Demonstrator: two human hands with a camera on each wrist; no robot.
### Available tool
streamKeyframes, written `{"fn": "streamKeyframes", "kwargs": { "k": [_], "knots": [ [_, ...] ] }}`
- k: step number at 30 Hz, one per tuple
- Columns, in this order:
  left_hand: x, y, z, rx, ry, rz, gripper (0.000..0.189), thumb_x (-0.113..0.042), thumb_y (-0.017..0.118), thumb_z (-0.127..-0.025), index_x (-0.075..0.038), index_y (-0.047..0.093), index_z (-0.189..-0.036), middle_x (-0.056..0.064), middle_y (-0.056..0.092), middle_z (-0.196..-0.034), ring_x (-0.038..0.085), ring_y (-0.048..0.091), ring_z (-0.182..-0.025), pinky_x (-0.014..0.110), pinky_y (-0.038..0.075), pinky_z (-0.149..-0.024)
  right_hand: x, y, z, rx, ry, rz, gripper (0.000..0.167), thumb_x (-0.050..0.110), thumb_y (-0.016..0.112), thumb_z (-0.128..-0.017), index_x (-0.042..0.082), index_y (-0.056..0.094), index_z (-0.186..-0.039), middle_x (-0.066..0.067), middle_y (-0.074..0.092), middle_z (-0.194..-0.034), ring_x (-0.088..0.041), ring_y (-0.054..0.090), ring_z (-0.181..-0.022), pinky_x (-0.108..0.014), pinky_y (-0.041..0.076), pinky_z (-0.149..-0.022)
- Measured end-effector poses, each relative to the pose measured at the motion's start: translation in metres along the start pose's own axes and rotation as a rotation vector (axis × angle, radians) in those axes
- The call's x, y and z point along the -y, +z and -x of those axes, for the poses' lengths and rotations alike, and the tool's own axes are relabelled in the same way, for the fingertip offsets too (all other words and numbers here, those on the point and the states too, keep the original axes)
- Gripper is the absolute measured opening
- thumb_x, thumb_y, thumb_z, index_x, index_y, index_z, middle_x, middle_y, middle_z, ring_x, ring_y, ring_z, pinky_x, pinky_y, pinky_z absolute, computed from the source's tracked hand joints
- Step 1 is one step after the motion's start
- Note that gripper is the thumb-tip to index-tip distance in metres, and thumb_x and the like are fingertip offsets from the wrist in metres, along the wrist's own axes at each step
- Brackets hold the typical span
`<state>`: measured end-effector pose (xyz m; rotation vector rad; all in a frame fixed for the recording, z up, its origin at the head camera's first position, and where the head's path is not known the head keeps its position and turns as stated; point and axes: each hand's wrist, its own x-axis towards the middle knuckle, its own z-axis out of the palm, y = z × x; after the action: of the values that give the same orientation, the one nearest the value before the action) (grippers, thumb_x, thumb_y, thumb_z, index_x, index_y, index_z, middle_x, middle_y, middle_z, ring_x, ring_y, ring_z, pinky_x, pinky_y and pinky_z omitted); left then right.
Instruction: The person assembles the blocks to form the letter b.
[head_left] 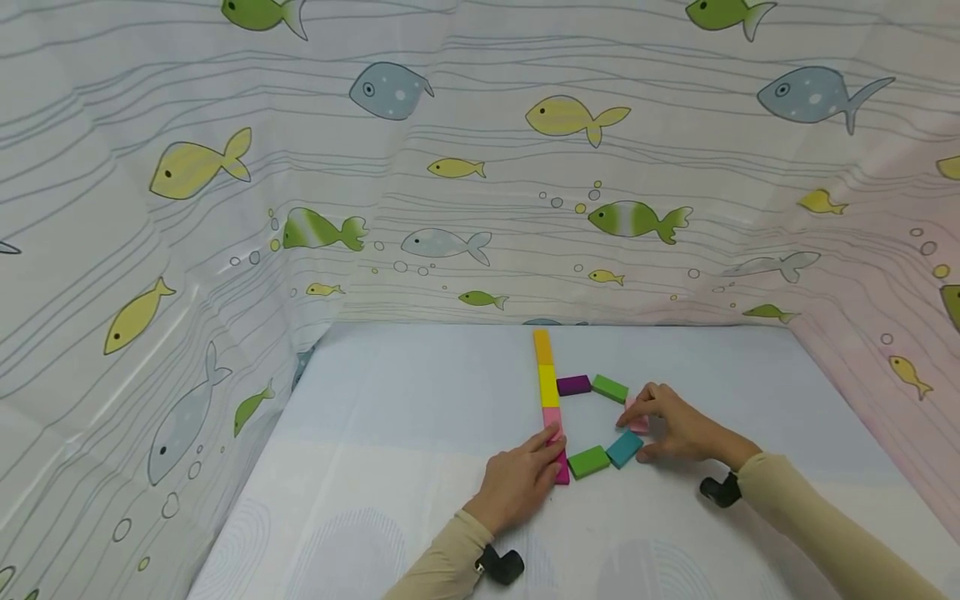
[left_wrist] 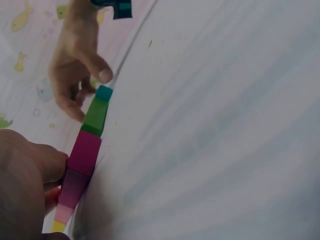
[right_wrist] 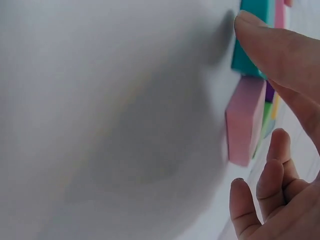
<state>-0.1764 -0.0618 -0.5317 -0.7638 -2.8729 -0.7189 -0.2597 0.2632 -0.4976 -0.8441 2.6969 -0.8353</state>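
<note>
On the white table, an orange block [head_left: 543,346], a yellow block [head_left: 548,386], a pink block [head_left: 551,417] and a magenta block [head_left: 562,475] form a straight column. My left hand [head_left: 521,479] rests its extended fingers on the pink and magenta blocks. To the right, a purple block [head_left: 573,385], two green blocks [head_left: 610,388], a second pink block [head_left: 638,425] and a teal block [head_left: 625,449] curve into a loop against the column. My right hand [head_left: 678,425] pinches the teal block between thumb and index finger, partly covering the pink block beside it [right_wrist: 245,122].
A curtain [head_left: 465,200] printed with fish stands around the back and sides of the table [head_left: 420,392]. A dark wrist camera [head_left: 501,565] sits at the left cuff, another wrist camera [head_left: 722,490] at the right cuff.
</note>
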Motion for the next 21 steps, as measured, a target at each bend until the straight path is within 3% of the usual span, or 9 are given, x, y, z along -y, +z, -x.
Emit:
{"fn": "streamKeyframes", "kwargs": {
  "k": [4, 12, 21],
  "knots": [
    [0.0, 0.001, 0.0, 0.0, -0.004, -0.001, 0.044, -0.032, 0.059, -0.107, -0.024, 0.063, -0.15, -0.005, 0.057, -0.158, 0.027, 0.078, -0.109, 0.025, 0.053, -0.064, -0.004, -0.005, 0.002, -0.038, 0.024, 0.0, 0.055, 0.023, 0.098, -0.073, 0.028, 0.077, -0.124, 0.002, 0.059, -0.116, -0.024, 0.048, -0.113, -0.042, 0.046, -0.089],
    [0.001, 0.001, 0.001, -0.002, 0.001, -0.003, 0.043, -0.032, 0.059, -0.108, -0.023, 0.063, -0.15, -0.005, 0.057, -0.158, 0.026, 0.077, -0.11, 0.027, 0.055, -0.067, -0.013, -0.011, 0.003, -0.106, 0.039, -0.028, 0.052, 0.025, 0.096, -0.076, 0.023, 0.076, -0.123, -0.004, 0.062, -0.112, -0.026, 0.051, -0.108, -0.043, 0.046, -0.085],
    [0.0, 0.001, 0.0, -0.007, 0.007, -0.004, 0.043, -0.031, 0.058, -0.108, -0.023, 0.063, -0.15, -0.005, 0.057, -0.158, 0.026, 0.078, -0.108, 0.028, 0.056, -0.067, 0.012, 0.008, -0.006, -0.07, -0.036, -0.033, 0.053, 0.031, 0.099, -0.073, 0.028, 0.078, -0.122, -0.003, 0.057, -0.113, -0.023, 0.042, -0.111, -0.039, 0.041, -0.085]
  ]
}}
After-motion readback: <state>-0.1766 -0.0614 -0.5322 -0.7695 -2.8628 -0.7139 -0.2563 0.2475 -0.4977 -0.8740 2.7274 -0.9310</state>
